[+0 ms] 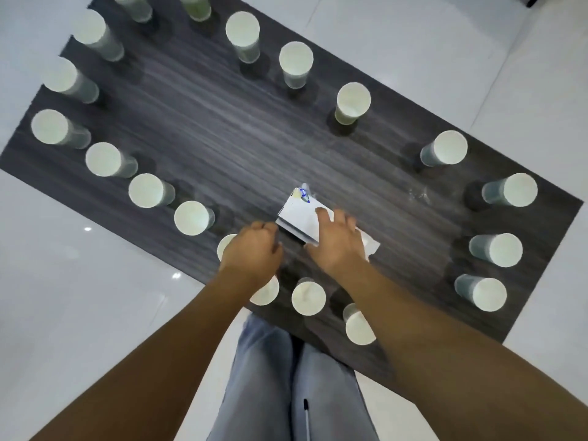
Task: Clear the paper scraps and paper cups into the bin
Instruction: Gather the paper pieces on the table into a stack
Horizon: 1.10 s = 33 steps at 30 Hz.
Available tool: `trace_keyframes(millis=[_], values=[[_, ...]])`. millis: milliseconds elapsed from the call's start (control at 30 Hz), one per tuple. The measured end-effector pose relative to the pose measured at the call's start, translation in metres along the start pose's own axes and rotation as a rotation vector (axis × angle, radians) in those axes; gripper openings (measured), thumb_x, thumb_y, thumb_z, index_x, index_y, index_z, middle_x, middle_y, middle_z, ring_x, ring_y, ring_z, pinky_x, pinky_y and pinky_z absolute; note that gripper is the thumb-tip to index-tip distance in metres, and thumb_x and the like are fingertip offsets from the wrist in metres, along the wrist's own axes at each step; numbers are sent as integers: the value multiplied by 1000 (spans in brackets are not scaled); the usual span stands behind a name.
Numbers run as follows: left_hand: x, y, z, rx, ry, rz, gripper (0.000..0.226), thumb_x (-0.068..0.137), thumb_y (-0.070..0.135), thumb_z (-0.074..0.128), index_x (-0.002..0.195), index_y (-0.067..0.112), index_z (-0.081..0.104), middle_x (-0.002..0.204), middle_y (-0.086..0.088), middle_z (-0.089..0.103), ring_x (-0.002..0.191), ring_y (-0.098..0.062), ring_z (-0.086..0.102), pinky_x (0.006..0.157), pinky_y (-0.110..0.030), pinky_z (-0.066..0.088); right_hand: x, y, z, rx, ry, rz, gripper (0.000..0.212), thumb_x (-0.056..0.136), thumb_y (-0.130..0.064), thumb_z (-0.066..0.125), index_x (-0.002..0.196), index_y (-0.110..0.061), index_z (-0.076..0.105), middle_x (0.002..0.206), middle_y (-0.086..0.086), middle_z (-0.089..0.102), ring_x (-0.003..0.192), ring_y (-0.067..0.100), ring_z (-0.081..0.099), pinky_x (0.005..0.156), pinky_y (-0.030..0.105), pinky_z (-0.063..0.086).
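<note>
Dark wood-grain table (222, 128) ringed with upright paper cups (296, 63), paper scraps (300, 218) stacked near its front edge, pinned under spread right hand (339, 240), left hand (251, 249) curled beside them, apparently holding nothing; light, floppy, likely best pinched at the edges.

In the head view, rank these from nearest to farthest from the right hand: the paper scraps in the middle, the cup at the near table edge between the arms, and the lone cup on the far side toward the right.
From the right hand:
1. Paper scraps, under its fingers, mid-table.
2. Near-edge cup, between the forearms.
3. Far-side cup, beyond the scraps.
</note>
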State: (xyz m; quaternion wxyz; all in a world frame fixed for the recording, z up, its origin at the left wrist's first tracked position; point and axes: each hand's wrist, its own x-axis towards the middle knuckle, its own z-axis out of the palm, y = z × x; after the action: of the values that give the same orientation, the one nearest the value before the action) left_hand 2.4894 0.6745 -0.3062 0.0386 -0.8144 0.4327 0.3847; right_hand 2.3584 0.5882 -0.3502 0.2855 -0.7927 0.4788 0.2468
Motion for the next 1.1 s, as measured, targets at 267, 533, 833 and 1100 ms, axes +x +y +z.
trace_keyframes(millis=[267,533,833,1100], values=[[34,-15,30,-7,-22,23,40,98,28,46,136,16,45,135,-7,50,118,-26,50,96,-40,47,43,7,53,-124,70,-33,92,76,-40,76,146,-26,17,154,15,14,139,39,21,117,52,14],[41,-21,44,-26,-11,41,40,97,27,48,136,16,46,134,-6,51,117,-25,52,96,-41,48,48,13,60,-98,156,-54,81,80,-28,71,145,-28,23,151,12,24,135,37,30,116,50,21],[1,4,-1,30,8,86,32,97,27,45,124,12,53,126,-9,54,111,-28,53,88,-42,48,-19,8,12,-95,186,-85,74,83,-34,65,145,-29,25,151,10,26,129,35,35,111,47,27],[-74,45,-57,161,-2,272,28,97,26,44,118,11,53,121,-9,53,110,-28,52,84,-39,46,-136,-5,-33,-89,156,34,86,83,-39,65,151,-26,14,150,11,25,129,35,35,110,46,27]])
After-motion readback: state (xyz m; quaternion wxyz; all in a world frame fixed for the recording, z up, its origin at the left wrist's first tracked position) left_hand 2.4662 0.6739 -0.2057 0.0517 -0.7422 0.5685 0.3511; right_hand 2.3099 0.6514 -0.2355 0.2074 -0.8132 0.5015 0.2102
